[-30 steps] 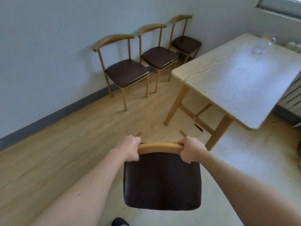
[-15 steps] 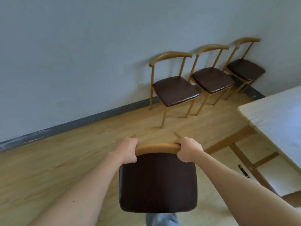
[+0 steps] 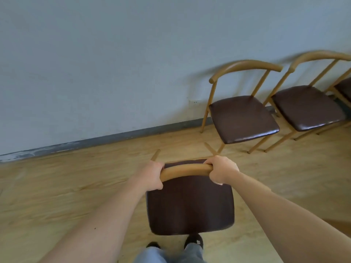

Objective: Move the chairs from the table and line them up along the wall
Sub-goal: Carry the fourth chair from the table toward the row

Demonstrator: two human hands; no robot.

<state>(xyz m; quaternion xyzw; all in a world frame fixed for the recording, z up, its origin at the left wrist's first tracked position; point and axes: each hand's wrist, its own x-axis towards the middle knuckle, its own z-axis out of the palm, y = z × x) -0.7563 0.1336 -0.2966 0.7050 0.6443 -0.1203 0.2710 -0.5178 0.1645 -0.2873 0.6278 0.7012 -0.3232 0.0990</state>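
I carry a wooden chair [image 3: 190, 204] with a dark brown seat, lifted and tilted so its legs point toward the wall. My left hand [image 3: 152, 175] grips the left end of its curved backrest; my right hand [image 3: 222, 170] grips the right end. Against the wall at the right stand matching chairs in a row: the nearest one [image 3: 243, 118], a second [image 3: 307, 107], and the edge of a third [image 3: 344, 88] cut off by the frame. The table is out of view.
A pale blue wall [image 3: 114, 63] with a dark baseboard [image 3: 95, 141] runs across the view. Bare wooden floor [image 3: 66, 186] stretches left of the chair row. A wall socket [image 3: 194, 103] sits low beside the nearest chair. My feet [image 3: 193, 241] show below the seat.
My view has swung left: the table has left the frame and the chair row has shifted to the right edge. The wall is closer. Both hands keep their grip on the backrest.
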